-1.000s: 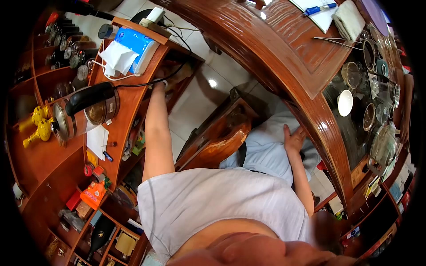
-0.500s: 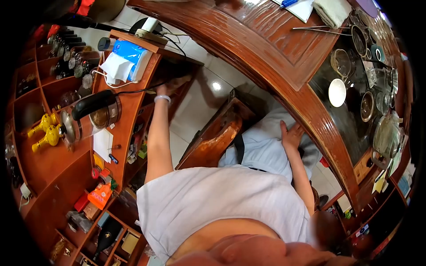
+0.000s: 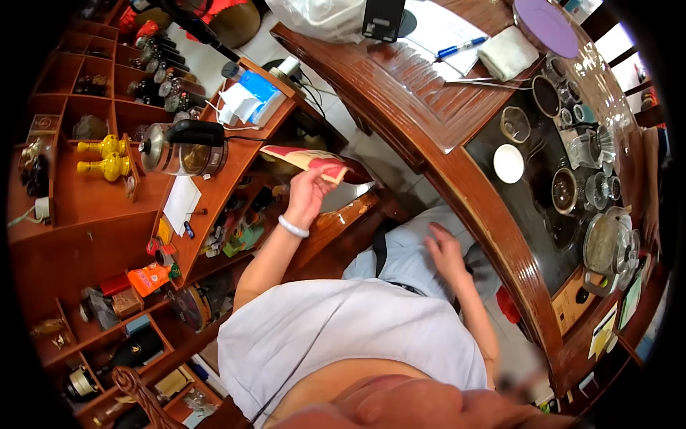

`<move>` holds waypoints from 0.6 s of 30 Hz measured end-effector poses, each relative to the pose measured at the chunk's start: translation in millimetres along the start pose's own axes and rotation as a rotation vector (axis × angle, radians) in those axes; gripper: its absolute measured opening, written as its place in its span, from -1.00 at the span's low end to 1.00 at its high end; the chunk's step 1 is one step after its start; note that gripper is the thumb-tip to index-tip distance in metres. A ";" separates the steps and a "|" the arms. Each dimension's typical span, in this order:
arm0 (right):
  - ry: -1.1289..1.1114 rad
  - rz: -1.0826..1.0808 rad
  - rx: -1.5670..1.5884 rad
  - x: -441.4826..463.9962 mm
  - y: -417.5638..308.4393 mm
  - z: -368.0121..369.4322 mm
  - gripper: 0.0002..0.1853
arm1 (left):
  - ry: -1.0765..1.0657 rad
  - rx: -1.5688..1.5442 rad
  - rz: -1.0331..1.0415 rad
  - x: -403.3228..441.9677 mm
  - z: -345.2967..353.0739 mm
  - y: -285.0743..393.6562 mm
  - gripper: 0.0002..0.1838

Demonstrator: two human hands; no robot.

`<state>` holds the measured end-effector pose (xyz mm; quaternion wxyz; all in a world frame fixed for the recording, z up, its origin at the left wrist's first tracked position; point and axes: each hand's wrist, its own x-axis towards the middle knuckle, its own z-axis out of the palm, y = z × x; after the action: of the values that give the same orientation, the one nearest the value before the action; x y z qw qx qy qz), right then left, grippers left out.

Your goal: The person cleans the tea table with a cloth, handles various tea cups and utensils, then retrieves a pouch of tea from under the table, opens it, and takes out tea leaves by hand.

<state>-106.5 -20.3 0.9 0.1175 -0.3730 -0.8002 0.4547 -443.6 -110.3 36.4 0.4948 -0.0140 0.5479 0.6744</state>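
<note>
My left hand (image 3: 307, 196), with a pale bracelet at the wrist, is closed on one end of a flat red and cream packet (image 3: 307, 159). The packet is held in the air beside the side cabinet, below the tissue pack (image 3: 254, 96). Over my lap is my right hand (image 3: 446, 252), its fingers apart and holding nothing, near the curved edge of the wooden table (image 3: 457, 189).
A glass kettle (image 3: 179, 149) stands on the side cabinet by yellow gourd-shaped bottles (image 3: 107, 167). On the table are a white bowl (image 3: 509, 164), glass cups, a folded towel (image 3: 508, 53) and a blue pen (image 3: 461, 48). A wooden chair (image 3: 343, 222) is beside me.
My left hand has come out of the cabinet's lower space with the packet in it. My right hand has lifted a little from my leg. The view has shifted, showing more of the table.
</note>
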 end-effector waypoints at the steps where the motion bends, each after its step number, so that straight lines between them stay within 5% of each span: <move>1: 0.015 -0.035 0.057 7.4 -34.1 -10.7 -0.60 | -0.024 -0.001 0.023 -17.6 16.6 2.9 -0.75; 5: 0.206 -0.398 0.159 27.2 -101.8 -34.3 -0.59 | -0.070 0.133 0.187 -84.7 78.3 5.3 -0.76; 8: 0.238 -0.527 0.137 32.5 -129.8 -59.5 -0.51 | -0.246 0.522 0.398 -125.5 110.1 14.1 -0.75; 11: 0.148 -0.431 0.368 23.3 -137.2 -74.7 -0.44 | -0.556 0.741 0.435 -146.9 140.2 8.8 -0.77; 12: 0.030 -0.342 0.463 15.0 -143.6 -87.0 -0.46 | -0.622 0.671 0.403 -144.8 147.5 -3.9 -0.81; 14: 0.187 -0.439 0.347 -4.7 -132.0 -95.1 -0.49 | -0.772 0.570 0.306 -133.1 167.0 -30.1 -0.86; 18: 0.077 -0.192 0.490 -56.9 -116.1 -137.1 -0.41 | -0.974 0.413 0.063 -136.7 221.5 -63.3 -0.80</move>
<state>-51.6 -8.4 180.8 0.2770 -0.2729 -0.6929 0.6072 -214.8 -38.3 155.6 0.6639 0.4151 0.3760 0.4956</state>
